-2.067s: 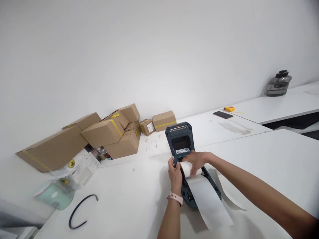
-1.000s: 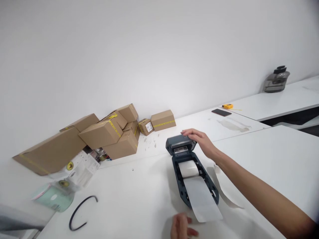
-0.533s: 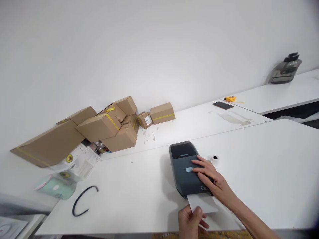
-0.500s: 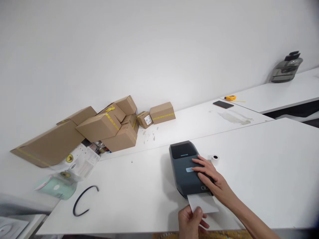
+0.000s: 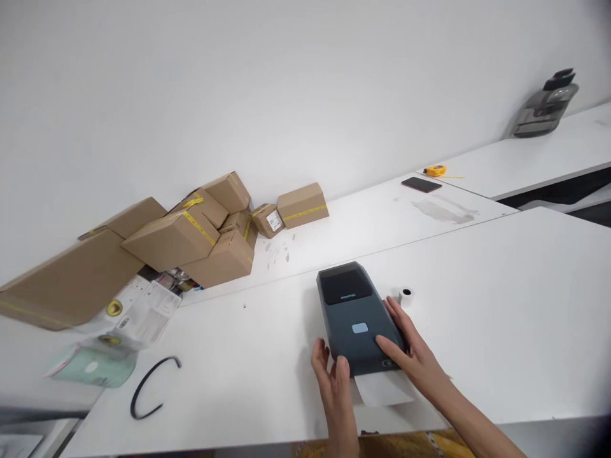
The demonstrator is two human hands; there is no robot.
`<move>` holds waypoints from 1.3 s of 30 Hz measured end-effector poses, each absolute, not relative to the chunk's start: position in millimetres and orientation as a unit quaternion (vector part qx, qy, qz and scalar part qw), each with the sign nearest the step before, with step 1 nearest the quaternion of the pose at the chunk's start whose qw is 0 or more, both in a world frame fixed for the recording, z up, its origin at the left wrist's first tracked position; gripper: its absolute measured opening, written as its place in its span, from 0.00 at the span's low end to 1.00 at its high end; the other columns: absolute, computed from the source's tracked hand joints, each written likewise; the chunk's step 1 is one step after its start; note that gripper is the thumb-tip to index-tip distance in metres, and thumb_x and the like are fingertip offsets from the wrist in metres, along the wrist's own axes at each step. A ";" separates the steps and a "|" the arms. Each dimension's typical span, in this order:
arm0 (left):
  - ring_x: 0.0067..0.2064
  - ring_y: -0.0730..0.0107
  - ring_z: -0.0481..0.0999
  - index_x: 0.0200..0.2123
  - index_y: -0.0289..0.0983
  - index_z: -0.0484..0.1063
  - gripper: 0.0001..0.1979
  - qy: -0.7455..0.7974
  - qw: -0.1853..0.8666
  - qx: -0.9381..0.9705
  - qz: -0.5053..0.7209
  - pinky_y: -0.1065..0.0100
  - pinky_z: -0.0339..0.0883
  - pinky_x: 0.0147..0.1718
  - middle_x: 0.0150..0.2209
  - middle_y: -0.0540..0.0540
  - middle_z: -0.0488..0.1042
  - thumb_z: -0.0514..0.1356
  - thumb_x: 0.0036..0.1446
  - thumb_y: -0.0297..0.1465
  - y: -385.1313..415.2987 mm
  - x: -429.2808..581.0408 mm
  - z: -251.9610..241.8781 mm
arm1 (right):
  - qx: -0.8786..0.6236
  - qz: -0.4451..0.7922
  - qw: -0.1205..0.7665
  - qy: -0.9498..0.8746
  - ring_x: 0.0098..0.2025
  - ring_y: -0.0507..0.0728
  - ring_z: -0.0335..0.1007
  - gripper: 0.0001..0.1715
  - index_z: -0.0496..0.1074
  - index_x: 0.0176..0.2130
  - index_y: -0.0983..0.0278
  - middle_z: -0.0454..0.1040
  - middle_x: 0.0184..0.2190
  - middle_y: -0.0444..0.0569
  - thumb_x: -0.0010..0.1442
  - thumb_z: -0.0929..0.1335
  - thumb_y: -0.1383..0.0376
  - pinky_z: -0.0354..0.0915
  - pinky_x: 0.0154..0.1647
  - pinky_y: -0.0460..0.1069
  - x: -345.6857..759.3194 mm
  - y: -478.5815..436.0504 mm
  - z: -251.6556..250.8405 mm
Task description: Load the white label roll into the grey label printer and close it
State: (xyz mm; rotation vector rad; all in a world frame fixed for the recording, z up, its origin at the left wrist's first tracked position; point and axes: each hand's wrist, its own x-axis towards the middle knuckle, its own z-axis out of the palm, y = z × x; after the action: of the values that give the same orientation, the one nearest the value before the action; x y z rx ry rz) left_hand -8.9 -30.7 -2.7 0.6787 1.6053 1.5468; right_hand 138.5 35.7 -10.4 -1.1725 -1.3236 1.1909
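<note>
A dark grey label printer with a glossy black window and a pale blue button sits on the white table in front of me. White paper sticks out from its near end. My right hand grips the printer's right side, thumb on the top cover and fingers down along the edge. Around the near left corner, my left hand has its thumb and fingers apart; its thumb overlaps the corner, and whether it presses there I cannot tell. A small white paper roll rests just beyond my right fingers.
Cardboard boxes are piled at the back left, beside plastic packages and a green pouch. A black curved band lies at left. Further right are a phone, a yellow tape measure and a clear bottle.
My left hand has let go of the paper and moved to the printer's near left corner. My right hand has shifted from the top cover to the right side.
</note>
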 end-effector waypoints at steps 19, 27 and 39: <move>0.60 0.52 0.68 0.64 0.40 0.51 0.41 0.574 0.455 0.318 0.602 0.59 0.66 0.55 0.64 0.32 0.60 0.64 0.53 0.48 -18.6 -21.5 -8.1 | -0.465 0.375 0.473 -0.648 0.72 0.65 0.38 0.33 0.53 0.67 0.46 0.41 0.73 0.43 0.66 0.63 0.52 0.53 0.67 0.67 141.6 30.1 -1.1; 0.27 0.67 0.71 0.34 0.36 0.74 0.36 0.641 0.495 0.264 0.524 0.70 0.60 0.20 0.27 0.45 0.72 0.61 0.39 0.63 -70.9 10.6 -36.8 | -0.442 0.232 0.435 -0.749 0.72 0.68 0.35 0.24 0.65 0.61 0.45 0.50 0.71 0.39 0.70 0.56 0.57 0.50 0.65 0.72 151.1 18.3 -2.5; 0.19 0.76 0.64 0.24 0.34 0.72 0.32 0.590 0.539 0.262 0.542 0.73 0.55 0.19 0.17 0.51 0.67 0.67 0.35 0.60 -50.3 24.9 -27.4 | -0.449 0.181 0.433 -0.761 0.72 0.70 0.38 0.24 0.67 0.60 0.44 0.49 0.71 0.38 0.70 0.56 0.58 0.48 0.64 0.74 153.8 20.8 -5.0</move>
State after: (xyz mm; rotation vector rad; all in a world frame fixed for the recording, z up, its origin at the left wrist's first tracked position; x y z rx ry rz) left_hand 24.9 -50.3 -27.4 0.6234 1.4024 1.2890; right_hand 153.8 20.8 -5.0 -1.1179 -1.8952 0.4511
